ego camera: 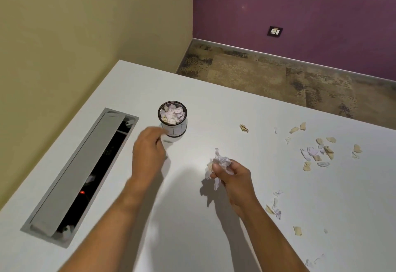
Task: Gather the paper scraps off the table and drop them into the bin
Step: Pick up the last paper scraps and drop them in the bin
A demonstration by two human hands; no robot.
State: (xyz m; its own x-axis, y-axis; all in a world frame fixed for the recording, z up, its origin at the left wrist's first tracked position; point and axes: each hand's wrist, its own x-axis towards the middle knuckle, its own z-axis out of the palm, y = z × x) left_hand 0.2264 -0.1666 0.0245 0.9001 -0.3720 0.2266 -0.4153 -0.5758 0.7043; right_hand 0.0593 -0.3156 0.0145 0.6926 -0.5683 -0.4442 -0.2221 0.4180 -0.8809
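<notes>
Above the white table (235, 104), a wad of paper scraps (221, 163) is gripped in the curled fingers of the right hand (234, 180). Loosely curled and blurred, the left hand (147, 153) is held empty just beside the small mesh bin (172, 119), already filled with scraps. More loose scraps (317, 151) are scattered at the right.

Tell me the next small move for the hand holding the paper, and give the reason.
Probably carry the right hand up and left until it is over the bin, then let go. It grips a bunch of paper scraps above the table, short of the bin's open top, which already holds scraps. The left hand is beside the bin, blurred.
</notes>
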